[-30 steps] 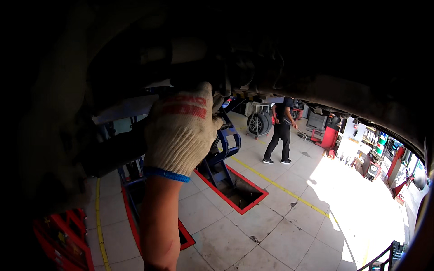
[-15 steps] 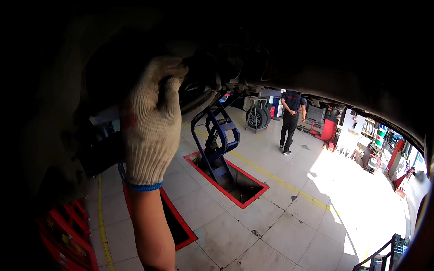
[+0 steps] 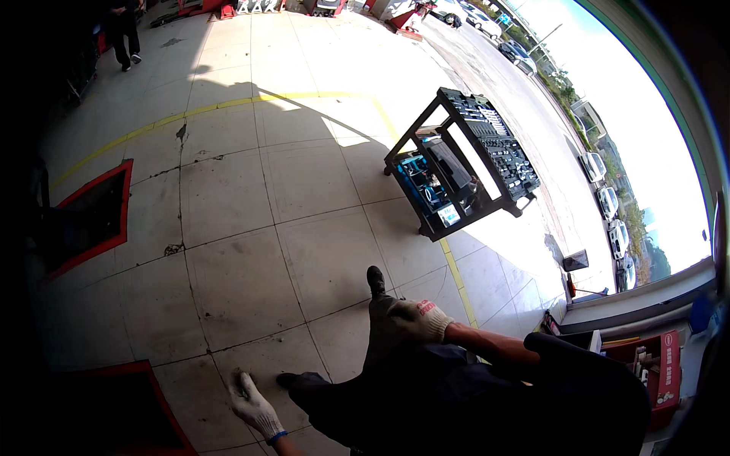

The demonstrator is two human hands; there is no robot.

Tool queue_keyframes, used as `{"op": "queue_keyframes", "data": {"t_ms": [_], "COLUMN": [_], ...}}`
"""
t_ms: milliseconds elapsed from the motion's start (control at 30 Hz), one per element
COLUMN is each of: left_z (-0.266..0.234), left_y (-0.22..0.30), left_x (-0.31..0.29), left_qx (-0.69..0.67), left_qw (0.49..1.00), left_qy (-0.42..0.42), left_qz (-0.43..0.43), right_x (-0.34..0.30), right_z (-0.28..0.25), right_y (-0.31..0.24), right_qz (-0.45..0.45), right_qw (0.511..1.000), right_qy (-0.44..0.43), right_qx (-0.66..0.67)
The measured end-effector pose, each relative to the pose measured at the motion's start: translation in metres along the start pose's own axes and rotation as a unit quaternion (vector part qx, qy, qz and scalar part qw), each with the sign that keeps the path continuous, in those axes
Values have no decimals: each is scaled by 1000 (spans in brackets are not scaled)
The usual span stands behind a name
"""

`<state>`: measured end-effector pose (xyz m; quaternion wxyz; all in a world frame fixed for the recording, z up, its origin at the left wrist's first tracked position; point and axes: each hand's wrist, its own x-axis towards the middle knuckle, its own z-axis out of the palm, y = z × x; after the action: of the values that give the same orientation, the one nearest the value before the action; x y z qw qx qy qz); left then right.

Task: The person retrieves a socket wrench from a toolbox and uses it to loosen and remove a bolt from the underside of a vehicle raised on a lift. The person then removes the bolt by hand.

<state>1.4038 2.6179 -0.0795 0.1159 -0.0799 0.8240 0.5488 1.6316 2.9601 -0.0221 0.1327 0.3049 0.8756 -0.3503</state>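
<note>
Both hands are now down from the dark car underside, so the overhead work looks paused. Left hand hangs open and empty just above the tiled floor. Right hand rests loosely curled on the trouser leg, gripping nothing. Tool cart stands well ahead of it.

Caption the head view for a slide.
Gloved left hand and right hand hang empty above tiled floor, tool cart ahead.

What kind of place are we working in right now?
Most likely a vehicle repair workshop open to the street: a black wheeled tool cart with socket sets stands on the pale tiled floor, a red-edged rectangular floor pit lies at the left, and parked cars line the road outside.
</note>
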Motion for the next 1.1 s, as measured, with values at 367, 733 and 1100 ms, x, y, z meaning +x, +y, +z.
{"op": "queue_keyframes", "data": {"t_ms": [367, 733, 1100], "left_z": [396, 627, 662], "left_y": [126, 303, 336], "left_x": [-41, -86, -87], "left_qx": [188, 330, 330], "left_qw": [941, 792, 821], "left_qy": [-274, -486, -427], "left_qz": [70, 166, 188], "right_x": [20, 12, 52], "right_z": [-189, -465, -532], "right_y": [295, 538, 607], "right_qz": [208, 315, 267], "right_qw": [954, 786, 851], "right_qy": [118, 452, 444], "right_qx": [179, 281, 84]}}
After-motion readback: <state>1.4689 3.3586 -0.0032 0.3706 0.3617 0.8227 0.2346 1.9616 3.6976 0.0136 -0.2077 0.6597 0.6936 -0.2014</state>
